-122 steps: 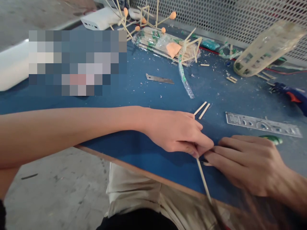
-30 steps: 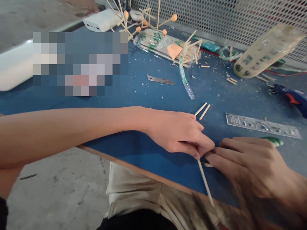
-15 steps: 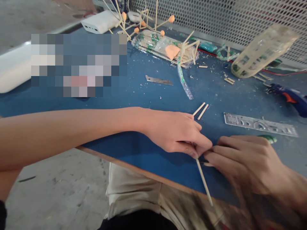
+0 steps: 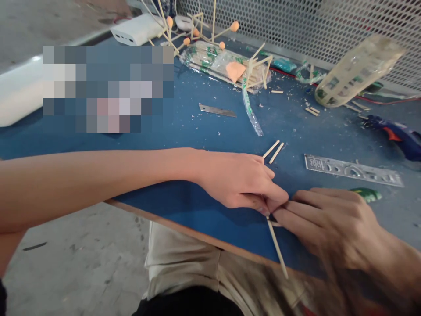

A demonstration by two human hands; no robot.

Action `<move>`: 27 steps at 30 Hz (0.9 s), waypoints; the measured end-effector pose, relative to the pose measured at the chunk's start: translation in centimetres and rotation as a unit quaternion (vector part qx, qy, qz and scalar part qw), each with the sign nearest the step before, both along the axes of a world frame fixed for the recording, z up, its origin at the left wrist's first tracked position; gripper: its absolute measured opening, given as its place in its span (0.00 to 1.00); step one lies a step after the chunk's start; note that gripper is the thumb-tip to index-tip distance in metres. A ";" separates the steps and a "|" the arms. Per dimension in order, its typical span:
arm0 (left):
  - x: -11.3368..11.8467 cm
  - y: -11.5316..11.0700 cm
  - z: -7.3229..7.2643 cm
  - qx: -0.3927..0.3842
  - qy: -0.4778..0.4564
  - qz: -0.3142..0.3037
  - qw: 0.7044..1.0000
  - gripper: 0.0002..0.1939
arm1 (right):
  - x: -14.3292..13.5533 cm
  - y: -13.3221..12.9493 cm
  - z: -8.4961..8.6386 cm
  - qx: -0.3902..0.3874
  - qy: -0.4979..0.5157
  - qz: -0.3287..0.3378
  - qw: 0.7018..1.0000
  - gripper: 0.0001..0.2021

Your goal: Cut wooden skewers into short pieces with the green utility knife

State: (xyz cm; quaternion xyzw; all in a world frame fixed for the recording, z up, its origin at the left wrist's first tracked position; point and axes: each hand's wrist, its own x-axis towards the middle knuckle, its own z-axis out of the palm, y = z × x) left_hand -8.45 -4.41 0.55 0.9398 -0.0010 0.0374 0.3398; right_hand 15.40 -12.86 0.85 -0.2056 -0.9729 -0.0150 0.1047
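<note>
As the left hand pinches it, the stick juts out below.

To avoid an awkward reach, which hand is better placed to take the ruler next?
Probably the right hand: it lies nearer the ruler, though its grip is unclear. The left hand, farther away, pinches a thin stick.

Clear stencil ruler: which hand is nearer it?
Right. The right hand lies just in front of the clear stencil ruler; the left hand is farther, to its left.
</note>
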 end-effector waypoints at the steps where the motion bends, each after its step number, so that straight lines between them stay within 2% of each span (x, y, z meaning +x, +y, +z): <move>1: 0.0 0.0 0.0 -0.003 0.004 -0.002 1.000 0.08 | 0.0 0.0 -0.1 0.000 0.004 0.003 1.000 0.12; 9: 0.0 0.2 0.1 -0.008 -0.005 -0.021 1.000 0.07 | 0.5 0.9 -0.1 0.035 0.039 0.031 0.998 0.07; 15: 0.0 0.2 0.1 -0.011 -0.002 -0.019 1.000 0.09 | 0.4 0.7 0.1 0.029 0.006 0.018 0.999 0.10; 27: 0.0 0.1 0.2 0.007 -0.006 -0.017 1.000 0.08 | 0.6 0.6 -0.1 0.042 0.011 0.019 0.999 0.09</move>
